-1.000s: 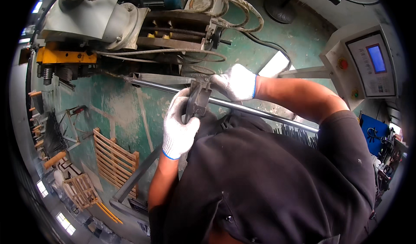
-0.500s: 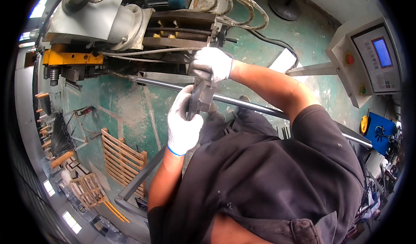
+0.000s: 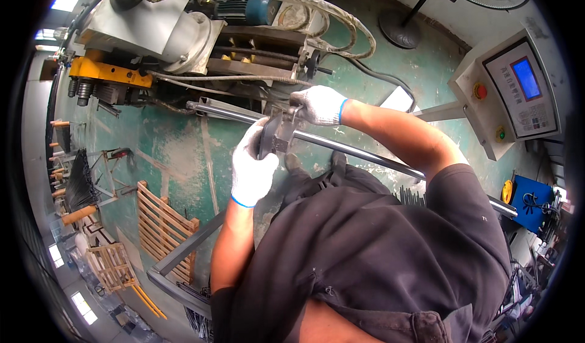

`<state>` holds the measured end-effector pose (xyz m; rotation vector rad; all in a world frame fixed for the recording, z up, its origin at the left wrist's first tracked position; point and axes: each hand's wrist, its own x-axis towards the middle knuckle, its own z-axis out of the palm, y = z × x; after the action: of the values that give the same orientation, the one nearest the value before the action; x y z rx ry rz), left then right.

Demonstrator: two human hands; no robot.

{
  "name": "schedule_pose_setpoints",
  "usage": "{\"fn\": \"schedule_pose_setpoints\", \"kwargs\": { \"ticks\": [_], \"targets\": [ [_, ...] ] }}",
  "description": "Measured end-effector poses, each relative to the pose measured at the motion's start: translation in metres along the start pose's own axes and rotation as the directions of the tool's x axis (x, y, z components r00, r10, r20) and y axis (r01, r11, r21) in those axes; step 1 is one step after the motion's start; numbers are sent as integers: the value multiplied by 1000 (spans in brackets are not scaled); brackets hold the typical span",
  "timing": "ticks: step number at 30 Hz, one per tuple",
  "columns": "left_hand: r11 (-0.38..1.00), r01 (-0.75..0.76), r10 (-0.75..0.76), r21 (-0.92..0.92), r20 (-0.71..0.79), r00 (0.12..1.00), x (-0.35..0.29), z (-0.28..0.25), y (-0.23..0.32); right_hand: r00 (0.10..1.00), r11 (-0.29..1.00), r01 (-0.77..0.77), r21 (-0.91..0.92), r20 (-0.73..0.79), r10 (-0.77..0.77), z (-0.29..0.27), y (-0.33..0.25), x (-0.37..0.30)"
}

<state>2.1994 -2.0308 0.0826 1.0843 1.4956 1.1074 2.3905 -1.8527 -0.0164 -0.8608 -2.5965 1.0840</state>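
Observation:
White knit gloves cover both my hands. My left hand is closed around the left side of a dark metal block, which has a flat black plate on that side. My right hand has its fingers curled at the block's far end, thumb and fingertips pinching a small metal piece there that the glove partly hides. The block sits over a long shiny metal bar, which runs slanting from the machine past my right side. Whether the block is fixed to the bar, I cannot tell.
Ahead stands a large machine with hoses, a blue motor and a yellow arm. A control box with a blue screen is at the right. A wooden pallet and a grey metal frame lie to the left.
My right hand has moved nearer and to the right, from gripping over the block's top to pinching at its far end. The left hand keeps its hold, and the view has shifted slightly.

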Motion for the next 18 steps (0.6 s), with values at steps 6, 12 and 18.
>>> {"fn": "schedule_pose_setpoints", "kwargs": {
  "ticks": [6,12,18],
  "targets": [
    [996,55,-53,-74,22,998,0,0,1,994,983,-63,174,-82,78,6,2,-23],
    [1000,13,-13,-14,-19,1000,-4,0,-7,951,931,-285,229,-51,304,3,-24,-6],
    [989,117,-113,-94,49,992,0,4,13,908,904,-332,270,-169,384,-13,-15,-9]
  ]
}}
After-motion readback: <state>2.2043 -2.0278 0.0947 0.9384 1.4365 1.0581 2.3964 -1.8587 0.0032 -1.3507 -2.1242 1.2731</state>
